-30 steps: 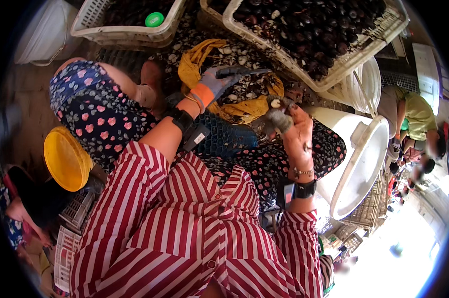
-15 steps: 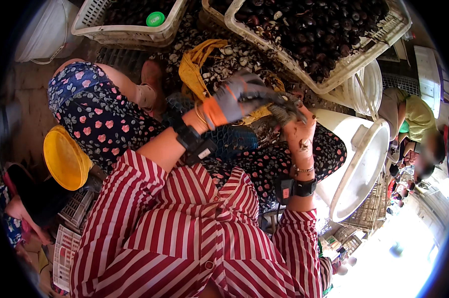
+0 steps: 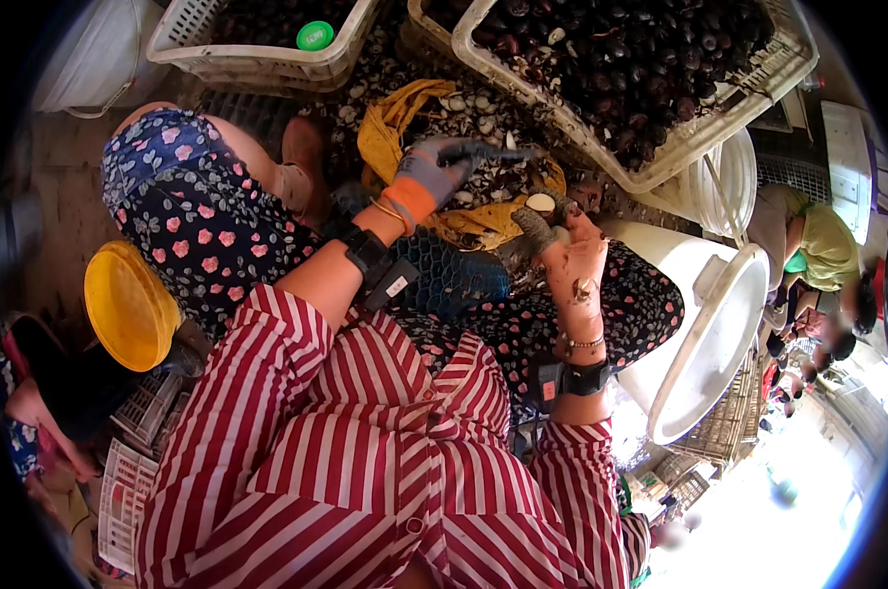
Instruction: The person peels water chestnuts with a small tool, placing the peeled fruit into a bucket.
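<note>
My left hand (image 3: 434, 172), in a grey glove with an orange cuff, is closed on a long, dark, blade-like tool (image 3: 508, 153) pointing right, above a yellow cloth or sack (image 3: 390, 123). My right hand (image 3: 562, 236), with grey wraps on some fingers, grips a pale, peeled round piece (image 3: 539, 202). Scattered dark and pale peelings (image 3: 464, 103) lie beyond both hands. A blue mesh mat (image 3: 454, 270) shows beneath, between my floral-clad legs.
Crates of dark round produce (image 3: 640, 172) (image 3: 208, 69) stand ahead. A white bucket with a wide rim (image 3: 709, 344) is at my right, a yellow bucket (image 3: 130, 304) at my left. Co-workers (image 3: 822, 245) sit at far right; another person's leg (image 3: 37, 417) shows at lower left.
Half a second ago my left hand was across at my right hand; it has pulled back up-left. The pale piece in my right hand now shows more plainly.
</note>
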A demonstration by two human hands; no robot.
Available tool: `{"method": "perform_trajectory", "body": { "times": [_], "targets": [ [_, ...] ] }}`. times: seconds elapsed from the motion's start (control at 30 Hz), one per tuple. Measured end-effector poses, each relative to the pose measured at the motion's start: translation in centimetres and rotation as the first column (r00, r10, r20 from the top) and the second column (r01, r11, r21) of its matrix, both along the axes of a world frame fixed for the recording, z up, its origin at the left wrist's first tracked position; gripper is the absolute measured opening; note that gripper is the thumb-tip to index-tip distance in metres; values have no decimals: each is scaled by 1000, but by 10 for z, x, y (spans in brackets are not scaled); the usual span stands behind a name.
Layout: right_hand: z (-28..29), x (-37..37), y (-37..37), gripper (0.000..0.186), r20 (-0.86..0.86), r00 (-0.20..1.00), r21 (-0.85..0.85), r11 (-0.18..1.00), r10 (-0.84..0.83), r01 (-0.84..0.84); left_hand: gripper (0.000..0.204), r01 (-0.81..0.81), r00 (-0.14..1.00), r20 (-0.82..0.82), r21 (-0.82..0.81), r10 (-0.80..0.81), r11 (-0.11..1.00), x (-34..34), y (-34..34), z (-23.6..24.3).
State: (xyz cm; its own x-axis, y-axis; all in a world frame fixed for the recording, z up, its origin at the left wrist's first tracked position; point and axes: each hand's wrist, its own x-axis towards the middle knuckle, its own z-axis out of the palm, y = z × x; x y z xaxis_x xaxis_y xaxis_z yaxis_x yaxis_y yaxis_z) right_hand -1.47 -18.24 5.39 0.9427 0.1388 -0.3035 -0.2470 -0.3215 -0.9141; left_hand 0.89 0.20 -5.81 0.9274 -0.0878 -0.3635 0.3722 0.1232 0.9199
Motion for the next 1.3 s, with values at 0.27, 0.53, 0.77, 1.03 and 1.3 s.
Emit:
{"method": "perform_trajectory", "body": {
  "times": [0.27,0.53,0.77,1.03,1.3],
  "targets": [
    [-25,5,4,28,297,886,-612,783,355,-109,35,173,973,197,-270,-122,947,-10,-26,49],
    [-32,-2,2,36,135,989,74,996,-61,51,35,41,998,-21,-377,-52,926,-6,-12,24],
    [2,2,-1,25,-36,992,38,992,-117,118,26,166,931,351,-155,-103,974,-3,-12,27],
    [8,4,-2,28,-4,990,74,987,-143,143,24,55,823,559,102,-103,993,1,-8,41],
    [-17,16,-5,32,260,916,73,952,-305,296,22,21,913,407,15,-26,1000,-3,-12,39]
  ]
}}
